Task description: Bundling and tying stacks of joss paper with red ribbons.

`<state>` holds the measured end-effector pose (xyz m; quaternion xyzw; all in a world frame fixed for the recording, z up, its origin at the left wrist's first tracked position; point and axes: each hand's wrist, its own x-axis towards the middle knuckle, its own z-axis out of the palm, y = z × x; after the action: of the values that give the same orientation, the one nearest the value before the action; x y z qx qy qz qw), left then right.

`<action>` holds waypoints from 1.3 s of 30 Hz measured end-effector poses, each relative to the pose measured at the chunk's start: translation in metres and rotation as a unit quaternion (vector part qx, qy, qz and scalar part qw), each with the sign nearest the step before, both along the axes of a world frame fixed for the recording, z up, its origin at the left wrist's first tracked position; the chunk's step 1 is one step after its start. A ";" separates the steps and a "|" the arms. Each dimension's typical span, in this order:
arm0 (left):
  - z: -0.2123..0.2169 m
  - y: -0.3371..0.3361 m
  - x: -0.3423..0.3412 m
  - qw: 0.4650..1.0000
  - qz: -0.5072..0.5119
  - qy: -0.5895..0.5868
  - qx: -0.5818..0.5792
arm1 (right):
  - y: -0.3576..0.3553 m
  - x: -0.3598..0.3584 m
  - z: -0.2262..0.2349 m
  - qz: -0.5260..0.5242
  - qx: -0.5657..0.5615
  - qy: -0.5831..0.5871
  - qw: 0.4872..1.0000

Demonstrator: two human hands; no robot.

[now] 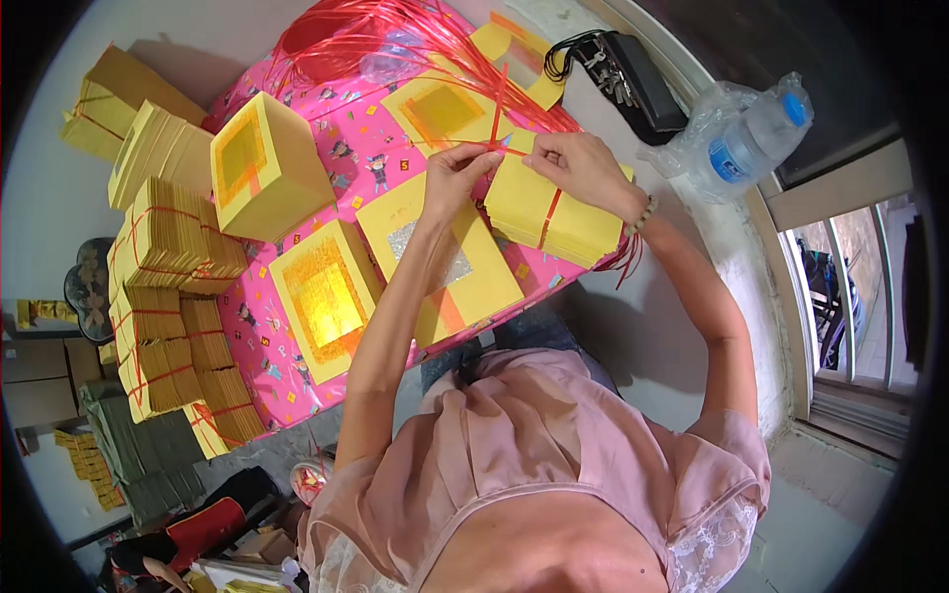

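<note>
A stack of yellow paper sheets [516, 203] lies at the table's right edge, with a red plastic strip [551, 219] wrapped around it. Over its far left corner, strip ends cross and stick up. My left hand [458, 180] pinches one strip end just left of the stack. Fingers closed on the strip, my right hand [578, 170] rests over the stack's top. Beside my left forearm is a yellow pile with a silver foil square [400, 242], partly hidden by the arm. Left of it sits a pile with a gold foil square [331, 301].
Strapped yellow paper bundles [153, 237] stack up along the pink patterned table's [381, 128] left side. Loose red strips [425, 35] spread across the far end. On the right ledge are a black pouch with keys [638, 89] and a bagged water bottle [756, 143]. Another person's arm [163, 571] shows lower left.
</note>
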<state>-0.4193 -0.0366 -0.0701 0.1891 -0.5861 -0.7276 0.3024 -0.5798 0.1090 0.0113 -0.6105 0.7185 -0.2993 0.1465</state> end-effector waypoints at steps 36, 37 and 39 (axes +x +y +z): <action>0.000 -0.013 -0.005 0.985 -0.124 0.064 0.102 | -0.019 0.002 0.021 0.001 -0.048 -0.189 0.981; 0.000 -0.014 -0.004 0.984 -0.136 0.057 0.097 | -0.029 0.005 0.020 0.028 -0.044 -0.239 0.970; 0.002 -0.016 -0.004 0.983 -0.148 0.050 0.093 | -0.045 0.008 0.012 0.067 -0.048 -0.314 0.946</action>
<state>-0.4236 -0.0530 -0.0681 0.0910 -0.5214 -0.8241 0.2018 -0.5720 0.0641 0.0235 -0.5384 0.5781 -0.4999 0.3551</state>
